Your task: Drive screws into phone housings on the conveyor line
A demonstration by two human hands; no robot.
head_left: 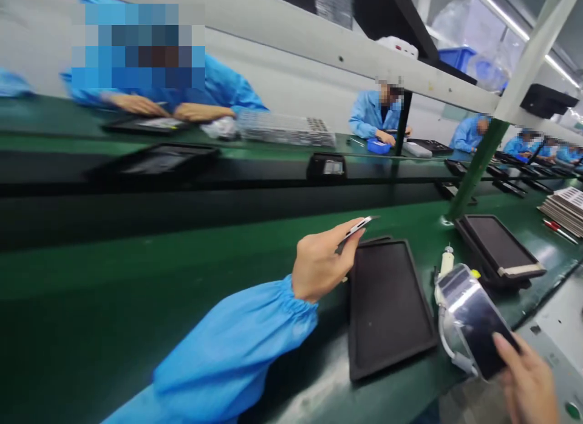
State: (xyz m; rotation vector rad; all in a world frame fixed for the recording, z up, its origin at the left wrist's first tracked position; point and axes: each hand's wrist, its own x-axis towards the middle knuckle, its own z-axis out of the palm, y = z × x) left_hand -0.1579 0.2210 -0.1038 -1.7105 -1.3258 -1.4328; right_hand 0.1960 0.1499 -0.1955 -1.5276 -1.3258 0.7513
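My left hand, in a blue sleeve, is closed on a thin flat piece held above the far edge of a black tray. The piece is seen nearly edge-on, with a pale rim and dark slots; its exact kind is unclear. At the lower right, my right hand grips the near end of a smartphone, its dark glossy face tilted up. No contents show in the tray. Just behind the phone are a white cable and a small white tool-like object, partly covered by it.
Stacked black trays stand at the right, near a green post. Beyond runs a dark belt carrying trays. Across it, co-workers in blue sit at the bench, one with hands over a tray. A white beam crosses overhead.
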